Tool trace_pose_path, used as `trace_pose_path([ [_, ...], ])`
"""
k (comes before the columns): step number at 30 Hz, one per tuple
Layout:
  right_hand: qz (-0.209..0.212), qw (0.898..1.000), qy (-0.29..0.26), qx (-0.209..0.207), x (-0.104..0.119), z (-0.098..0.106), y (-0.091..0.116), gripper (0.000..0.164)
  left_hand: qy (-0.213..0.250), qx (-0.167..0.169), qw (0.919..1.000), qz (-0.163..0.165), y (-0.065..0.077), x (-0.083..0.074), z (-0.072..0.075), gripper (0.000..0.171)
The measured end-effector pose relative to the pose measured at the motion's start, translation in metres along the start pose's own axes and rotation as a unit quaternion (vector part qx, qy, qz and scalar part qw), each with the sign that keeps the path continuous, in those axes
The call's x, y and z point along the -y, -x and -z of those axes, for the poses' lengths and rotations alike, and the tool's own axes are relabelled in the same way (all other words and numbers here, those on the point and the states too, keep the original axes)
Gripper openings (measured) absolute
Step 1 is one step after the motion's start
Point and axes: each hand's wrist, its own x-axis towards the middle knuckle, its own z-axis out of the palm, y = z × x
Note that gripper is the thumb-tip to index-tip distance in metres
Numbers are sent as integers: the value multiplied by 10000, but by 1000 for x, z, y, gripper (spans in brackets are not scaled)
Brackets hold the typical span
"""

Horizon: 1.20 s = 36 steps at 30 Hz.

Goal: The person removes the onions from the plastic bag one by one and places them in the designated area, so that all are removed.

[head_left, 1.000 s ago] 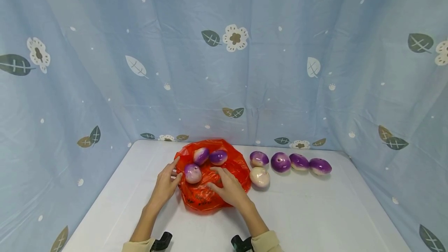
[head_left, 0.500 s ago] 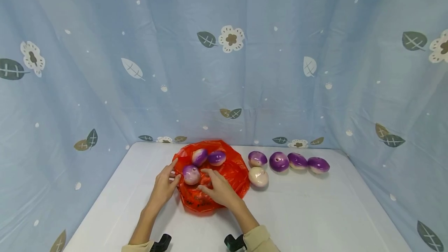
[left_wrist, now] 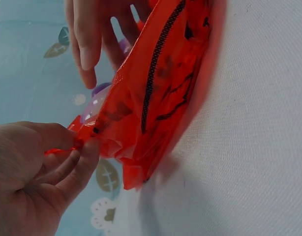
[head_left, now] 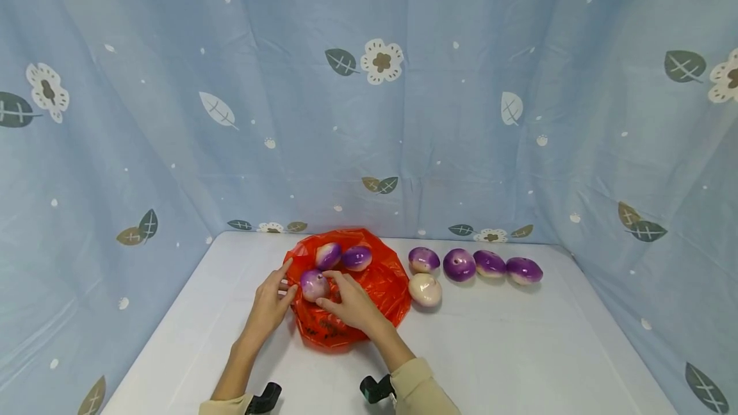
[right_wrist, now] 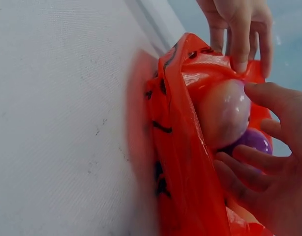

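A red plastic bag (head_left: 380, 284) lies spread with its mouth up on the white table, with three purple-and-white turnips inside. My left hand (head_left: 270, 303) pinches the bag's left edge between thumb and fingers, as the left wrist view (left_wrist: 47, 172) shows. My right hand (head_left: 353, 303) reaches into the bag, thumb and fingers spread on either side of the nearest turnip (head_left: 314, 285). In the right wrist view the thumb reaches the upper edge of that turnip (right_wrist: 227, 113); firm contact is unclear. Behind it sit two more turnips, one (head_left: 328, 255) left and one (head_left: 357, 258) right.
Right of the bag, a row of purple turnips (head_left: 459, 265) runs along the back of the white table (head_left: 490, 351). A pale turnip (head_left: 425, 290) lies in front of the row, close to the bag. A blue patterned curtain (head_left: 450, 146) surrounds the table on the back and sides.
My right hand has moved left across the bag, up to the nearest turnip. The left hand keeps its place at the bag's edge, and the turnips lie as before.
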Motion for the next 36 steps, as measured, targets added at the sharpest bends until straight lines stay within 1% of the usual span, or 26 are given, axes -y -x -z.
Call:
trace_pose_path([
  [6, -170, 9999, -3, 25, 4, -1, -5, 61, -21, 59, 9999, 102, -1, 1, 0, 60],
  [12, -146, 9998, 107, 62, 5, -2, -9, 61, 16, 133, 9998, 161, -2, 0, 1, 60],
  [16, -248, 9996, 89, 91, 7, -4, -12, 61, 70, 143, 9997, 173, -2, 1, 1, 60],
  [22, -270, 9995, 134, 112, 6, -10, -15, 61, 132, 170, 9996, 189, -1, 2, 1, 61],
  [30, -311, 9994, 107, -70, 6, -13, -18, 64, 116, 154, 9998, 107, -2, 3, -1, 61],
  [36, -285, 9995, 88, -70, 9, -14, -21, 63, 112, 217, 9994, 249, -1, 3, -1, 62],
])
